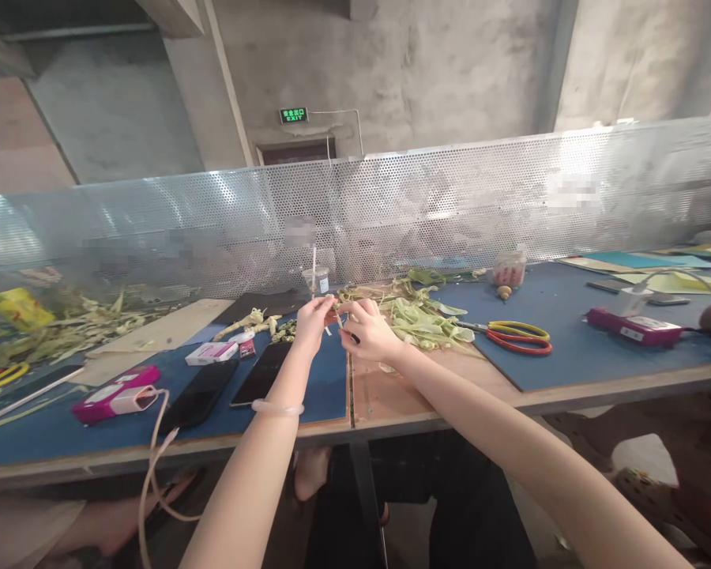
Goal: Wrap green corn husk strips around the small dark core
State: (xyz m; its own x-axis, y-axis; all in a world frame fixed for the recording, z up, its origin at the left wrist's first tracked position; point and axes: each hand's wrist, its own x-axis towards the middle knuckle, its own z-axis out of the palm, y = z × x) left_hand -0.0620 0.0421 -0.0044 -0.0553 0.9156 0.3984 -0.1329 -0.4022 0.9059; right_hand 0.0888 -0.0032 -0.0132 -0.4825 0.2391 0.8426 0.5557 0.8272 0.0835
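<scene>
Above the table, my left hand and my right hand meet with their fingertips almost touching. Both are closed in a pinch on a thin, pale green plant strip; the fingers cover most of it. To the right of my right hand lies a loose heap of light green leaves. Scissors with yellow and red handles rest beside that heap. Left of my left hand are a small pile of dark green plaited bits and some pale root-like pieces.
Two dark phones, a small white-and-pink box and a magenta power strip lie at left. A plastic cup stands behind my hands, a jar farther right. A perforated metal screen borders the table. People sit at both sides.
</scene>
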